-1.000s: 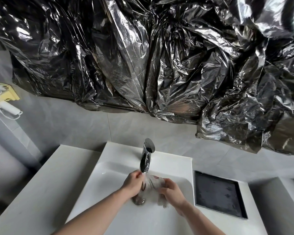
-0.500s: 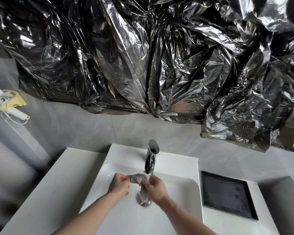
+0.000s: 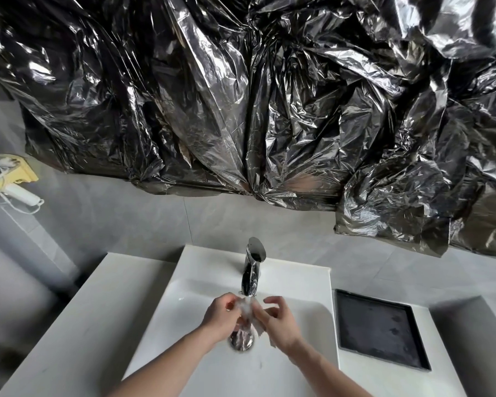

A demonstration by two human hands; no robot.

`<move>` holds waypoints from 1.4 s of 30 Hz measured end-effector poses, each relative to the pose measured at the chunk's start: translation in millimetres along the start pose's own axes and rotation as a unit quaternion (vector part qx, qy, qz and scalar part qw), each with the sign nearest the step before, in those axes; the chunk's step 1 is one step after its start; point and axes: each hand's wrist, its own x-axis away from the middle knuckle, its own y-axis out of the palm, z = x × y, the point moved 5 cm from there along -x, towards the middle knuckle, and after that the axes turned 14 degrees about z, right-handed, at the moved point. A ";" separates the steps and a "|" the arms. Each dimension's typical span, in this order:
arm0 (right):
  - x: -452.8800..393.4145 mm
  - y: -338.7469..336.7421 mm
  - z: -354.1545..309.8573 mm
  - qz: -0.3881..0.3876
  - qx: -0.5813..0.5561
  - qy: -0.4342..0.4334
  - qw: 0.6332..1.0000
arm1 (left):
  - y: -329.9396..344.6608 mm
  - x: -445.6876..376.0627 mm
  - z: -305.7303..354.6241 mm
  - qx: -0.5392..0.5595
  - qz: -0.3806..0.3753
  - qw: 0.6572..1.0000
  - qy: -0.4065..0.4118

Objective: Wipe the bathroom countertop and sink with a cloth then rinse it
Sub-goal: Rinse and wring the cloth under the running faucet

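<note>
A small white wet cloth is bunched between both hands over the white sink, right under the chrome faucet. Water runs from the spout onto the cloth. My left hand grips the cloth's left side with closed fingers. My right hand pinches its right side, thumb and fingers partly spread. The chrome drain shows below the hands. The white countertop stretches to the left of the basin.
A shallow black square tray lies on the counter right of the sink. Crinkled silver foil covers the wall above. A white hair dryer hangs at the far left on a grey tiled wall.
The hands shifted slightly right and lower under the spout. The cloth went from stretched between them to bunched up, and my right fingers have loosened.
</note>
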 end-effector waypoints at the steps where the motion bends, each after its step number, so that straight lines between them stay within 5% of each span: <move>1: 2.3 -2.1 2.6 -0.002 -0.016 0.025 1.000 | 4.8 1.5 -0.9 0.029 -0.014 0.999 -0.027; 6: 11.6 2.5 -1.6 -0.081 -0.051 0.031 0.995 | 17.8 9.5 -9.4 0.131 -0.041 0.980 -0.142; 10: 18.4 22.1 13.2 -0.154 -0.068 0.128 0.977 | 13.6 18.0 -9.5 0.138 -0.040 0.975 -0.168; 18: 17.6 37.9 -7.8 -0.136 -0.034 0.114 0.984 | -28.8 -0.4 -19.5 -0.152 -0.009 0.987 0.048; 23: 11.4 34.3 -6.2 -0.201 0.065 0.120 0.970 | -38.7 11.2 -1.5 -0.301 -0.004 0.918 0.258; 27: 12.4 35.8 -15.1 -0.218 0.138 0.093 0.962 | -22.9 21.6 12.3 -0.384 -0.042 0.859 0.335; 34: 5.7 44.1 -27.1 -0.179 0.328 -0.119 0.920 | -13.7 8.1 29.1 -0.486 0.022 0.825 0.289; 39: 0.6 40.0 -20.6 -0.108 0.436 -0.179 0.875 | -3.6 -0.6 33.3 -0.467 -0.001 0.864 0.188; 42: 0.3 37.1 -20.1 -0.104 0.408 -0.199 0.885 | -3.7 -6.1 20.4 -0.427 -0.048 0.900 0.073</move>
